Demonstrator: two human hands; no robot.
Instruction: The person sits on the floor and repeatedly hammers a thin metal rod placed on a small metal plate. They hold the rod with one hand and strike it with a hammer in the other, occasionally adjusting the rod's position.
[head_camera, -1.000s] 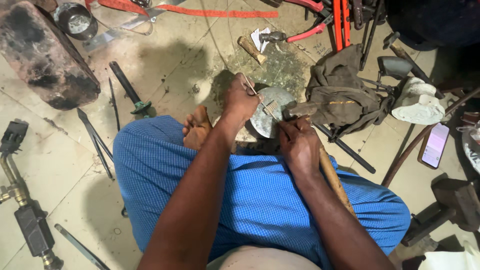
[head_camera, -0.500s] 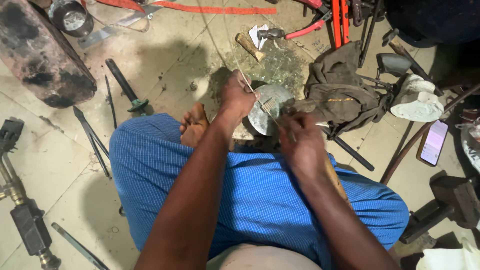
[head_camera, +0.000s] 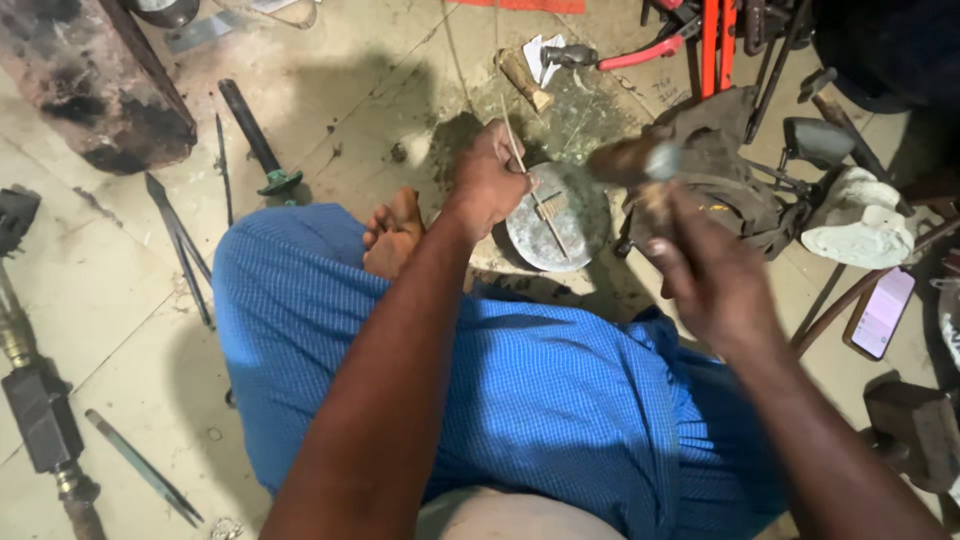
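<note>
- Since half a second ago the right hand (head_camera: 715, 285) has lifted off the disc and drawn back toward the body, and the hammer (head_camera: 640, 165) now hangs blurred above the rags; the left hand has stayed at the disc's edge.
- Far left: a dark torch head (head_camera: 40, 415) with brass fittings lies on the tiled floor (head_camera: 110, 290), and a thin chisel (head_camera: 140, 465) lies just beside it.
- Upper left: a big sooty cylinder (head_camera: 95, 85) rests on the floor, with tongs (head_camera: 180, 240) and a black-handled tool (head_camera: 255, 140) to its right.
- Blue cloth (head_camera: 540, 400) covers the lap, and a bare foot (head_camera: 393, 232) shows at its upper edge.
- Left hand (head_camera: 488, 180): fingers pinched closed on a thin metal strip (head_camera: 535, 185), which runs slanting across the disc.
- Round metal disc (head_camera: 555, 215) sits on the floor just beyond the knees, touching the left hand's knuckles.
- Right hand: fingers curled round the hammer handle, held above and to the right of the disc, clear of it; motion blur hides the exact grip.
- Behind the hammer lies a heap of grey rags (head_camera: 730, 190), with red clamps (head_camera: 715, 40) above.
- Far right: a white lump (head_camera: 855, 220), a phone (head_camera: 880, 312) and a dark iron block (head_camera: 915, 430).
</note>
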